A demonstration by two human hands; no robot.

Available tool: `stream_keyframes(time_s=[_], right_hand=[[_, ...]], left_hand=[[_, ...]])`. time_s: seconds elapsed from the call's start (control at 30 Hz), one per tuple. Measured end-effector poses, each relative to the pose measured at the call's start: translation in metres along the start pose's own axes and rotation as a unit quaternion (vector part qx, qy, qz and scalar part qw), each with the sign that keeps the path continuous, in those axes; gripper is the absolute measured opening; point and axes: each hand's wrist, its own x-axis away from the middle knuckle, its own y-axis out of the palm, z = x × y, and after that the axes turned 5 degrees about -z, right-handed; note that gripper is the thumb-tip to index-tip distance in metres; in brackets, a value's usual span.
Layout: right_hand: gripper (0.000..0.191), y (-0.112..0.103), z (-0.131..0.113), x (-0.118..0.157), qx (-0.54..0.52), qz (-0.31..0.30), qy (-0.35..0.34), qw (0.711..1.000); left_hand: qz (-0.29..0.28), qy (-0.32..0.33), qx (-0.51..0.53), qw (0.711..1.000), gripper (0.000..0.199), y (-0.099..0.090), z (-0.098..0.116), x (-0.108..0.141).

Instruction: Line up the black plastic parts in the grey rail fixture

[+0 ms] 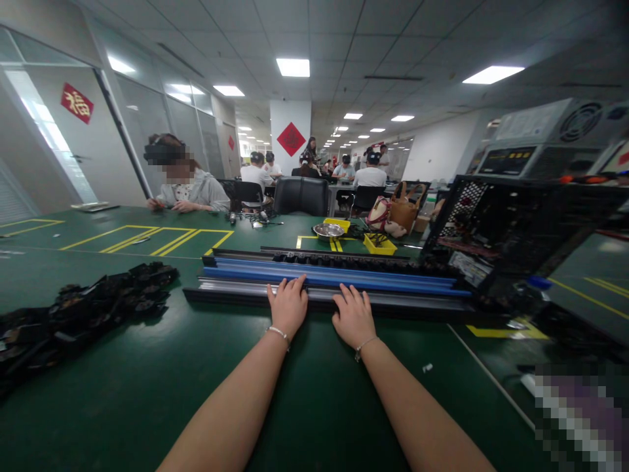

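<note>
Long dark rails lie side by side across the green table. My left hand [289,304] rests on the near black rail [422,304], left of its middle, with its fingers apart and pointing forward. A short way to the right, my right hand [354,316] lies on the same rail, fingers spread. Just beyond the fingertips runs a blue rail [383,280]. Behind it is a row of small black parts [344,262]. Neither hand is wrapped round anything.
Black parts are heaped on the green table [206,393] at the left. An open computer case [496,229] stands at the right. Farther back are a metal bowl [328,230] and a yellow tray [380,245]. A person [184,187] sits across at the left.
</note>
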Motion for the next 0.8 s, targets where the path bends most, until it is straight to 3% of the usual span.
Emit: stream_keyframes(time_s=[0.37, 0.8], right_hand=[[0.038, -0.0012, -0.0005, 0.0002, 0.003, -0.004, 0.002, 1.000], [0.037, -0.0018, -0.0004, 0.0001, -0.004, -0.007, 0.005, 1.000]], left_hand=[[-0.001, -0.016, -0.020, 1.000, 0.038, -0.0036, 0.0041, -0.0002], [0.037, -0.033, -0.015, 0.999, 0.037, -0.0022, -0.0038, -0.0011]])
